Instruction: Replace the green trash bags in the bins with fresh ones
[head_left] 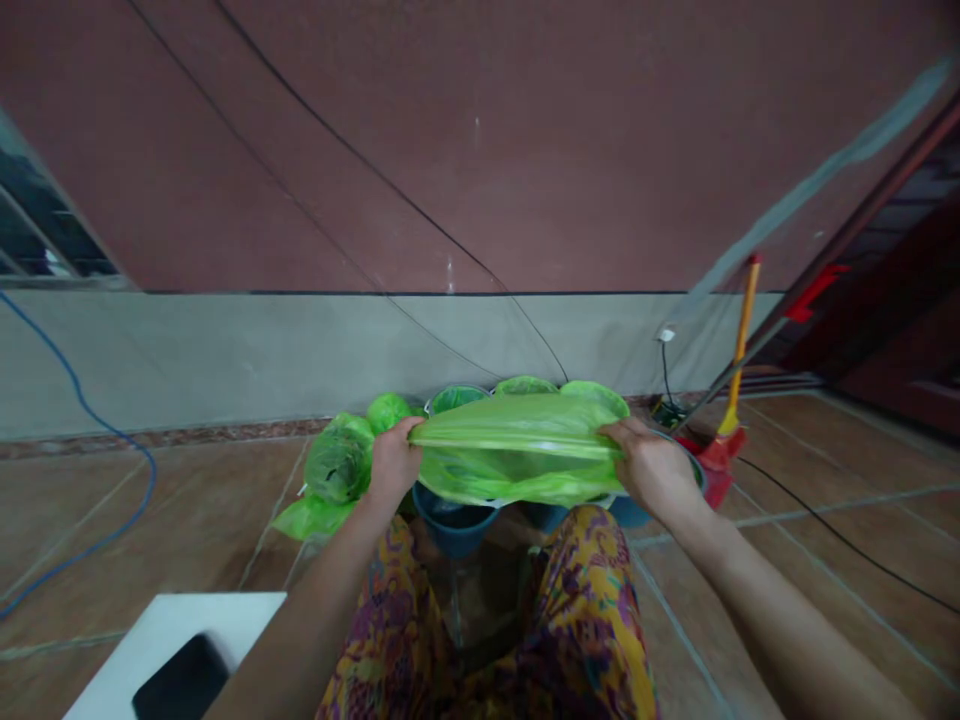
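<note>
Gripping both ends of a green plastic bag (517, 440), pinched between thumb and fingers of the left hand (395, 465) and grasped along its right edge by the right hand (656, 465). Stretched sideways above buckets near the far edge of the floor (795, 590), beside the foot of the wall (450, 340). Could split at either grip if pulled too hard, being thin and drawn fairly taut. Could also slip out of a light pinch and drop over the blue bucket (456, 538), or catch on a rim below. Might snag or drag the green plastic bundles (339, 458) near the left hand if swung that way, and might knock the red dustpan (716, 460) beyond the right hand if swept wide.

Cannot see the undersides of the fingers, nor properly count the buckets beneath the bag, given so much green spread over them. Cannot make out the bag's mouth among the folds, or anything deep inside the dark blue bucket. Cut off at the near left by the frame: a white board (247, 610), bearing a blurred black object (184, 680). Also too dim between the patterned trousers (592, 600) to read clearly.
</note>
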